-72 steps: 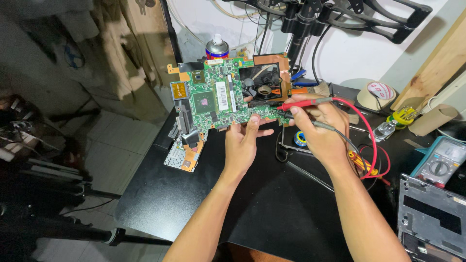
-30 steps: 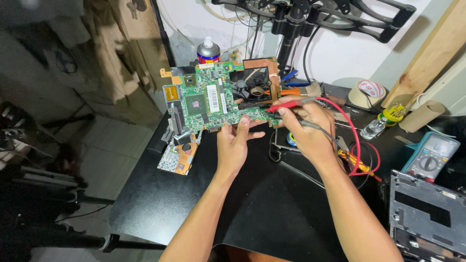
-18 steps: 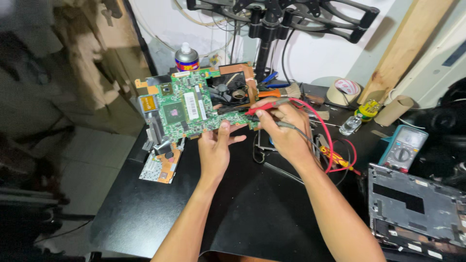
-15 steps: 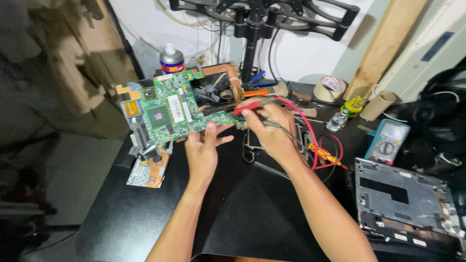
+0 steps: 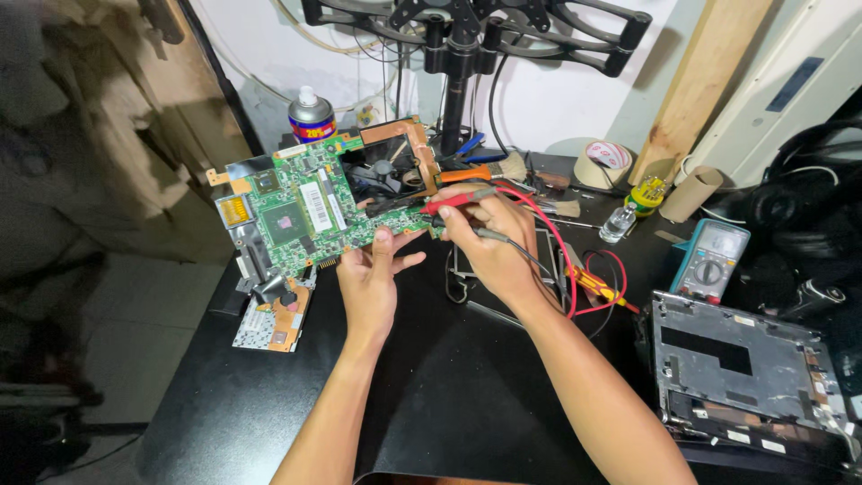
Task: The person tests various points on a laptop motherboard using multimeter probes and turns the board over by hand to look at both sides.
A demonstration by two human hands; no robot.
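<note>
Two hands work over one green board: the left hand grips its lower edge, thumb up against the near face, fingers curled behind, forearm rising from the bottom of the view. The right hand is closed on one red probe and, it seems, a second dark probe below it, though the fingers hide how each is pinched. Both probes point left, tips at the board's right edge. The board is held tilted above the black table, its long axis running left to right, the left end lower. One meter lies well to the right, one spray can stands behind the board, and one small board lies beneath it.
</note>
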